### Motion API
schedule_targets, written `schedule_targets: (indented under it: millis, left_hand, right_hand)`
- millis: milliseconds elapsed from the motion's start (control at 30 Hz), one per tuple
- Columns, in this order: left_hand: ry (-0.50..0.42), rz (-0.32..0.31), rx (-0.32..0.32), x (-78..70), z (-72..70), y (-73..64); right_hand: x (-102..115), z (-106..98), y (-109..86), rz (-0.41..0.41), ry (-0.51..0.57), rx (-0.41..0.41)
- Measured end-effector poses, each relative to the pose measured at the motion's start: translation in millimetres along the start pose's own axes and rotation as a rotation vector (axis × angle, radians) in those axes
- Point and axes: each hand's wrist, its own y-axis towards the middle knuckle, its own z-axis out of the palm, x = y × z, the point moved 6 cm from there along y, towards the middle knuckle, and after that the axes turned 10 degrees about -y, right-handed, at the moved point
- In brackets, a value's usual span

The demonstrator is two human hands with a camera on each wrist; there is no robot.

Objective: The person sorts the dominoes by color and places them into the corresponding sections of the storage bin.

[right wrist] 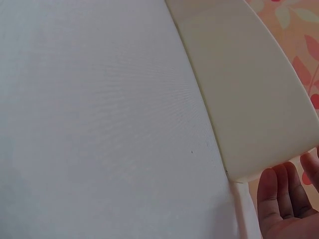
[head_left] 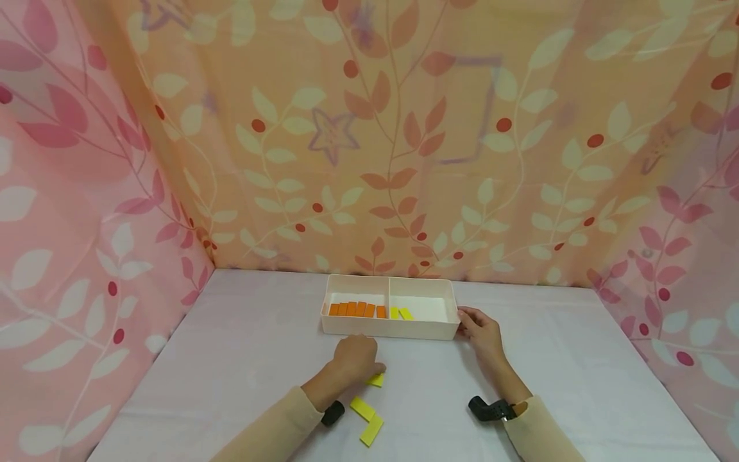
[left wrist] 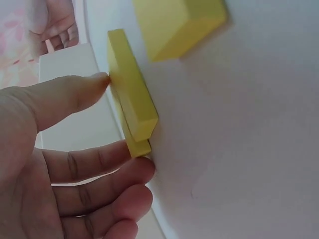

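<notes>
My left hand is low over the table, in front of the box. In the left wrist view its thumb and index finger touch a pair of flat yellow blocks that overlap, one partly behind the other. A white two-compartment box stands at the back of the table. At its right end my right hand holds the wall, with curled fingers against it in the right wrist view. Several orange blocks stand in the left compartment, and two yellow blocks lean in the right one.
Two more yellow blocks lie corner to corner on the white tablecloth, nearer me than the left hand. A patterned curtain rises behind the box, and pink cloth closes the left and right sides.
</notes>
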Motion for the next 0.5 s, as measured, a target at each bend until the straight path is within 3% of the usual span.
schedule_targets:
  millis: [300, 500]
  left_hand:
    - [0.049, -0.016, 0.033, -6.3, 3.6, 2.7]
    - [0.041, -0.053, 0.007, -5.5, 3.0, 0.5]
  right_hand:
    - [-0.4, -2.0, -0.2, 0.001, -0.016, -0.006]
    - [0.0, -0.5, -0.9, 0.008, -0.007, -0.005]
